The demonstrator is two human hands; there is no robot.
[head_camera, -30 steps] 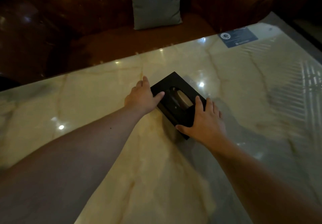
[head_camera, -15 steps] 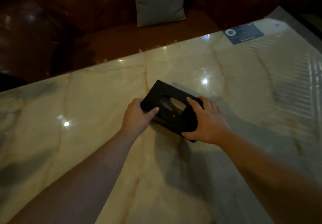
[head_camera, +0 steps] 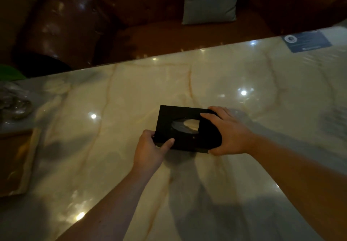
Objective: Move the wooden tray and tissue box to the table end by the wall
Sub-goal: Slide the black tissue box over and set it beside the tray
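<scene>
Both hands clamp the black tissue box [head_camera: 180, 126] between them over the tabletop [head_camera: 131, 94]: left hand [head_camera: 150, 151] near-left corner, right hand [head_camera: 228, 131] right end.

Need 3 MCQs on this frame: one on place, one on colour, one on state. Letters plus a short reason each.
1. Where does the wooden tray lie relative to the tissue box?
A. on the table's left edge
B. right of the box
C. under the box

2. What colour is the tissue box?
A. white
B. black
C. red

3. How is the tissue box held?
A. by the left hand only
B. untouched
C. by both hands, one at each end

Answers:
1. A, the tray sits at the far left of the marble table, well apart from the box.
2. B, its top and sides are black, with a pale tissue showing in the oval opening.
3. C, the left hand grips the near left corner and the right hand wraps the right end.
</scene>
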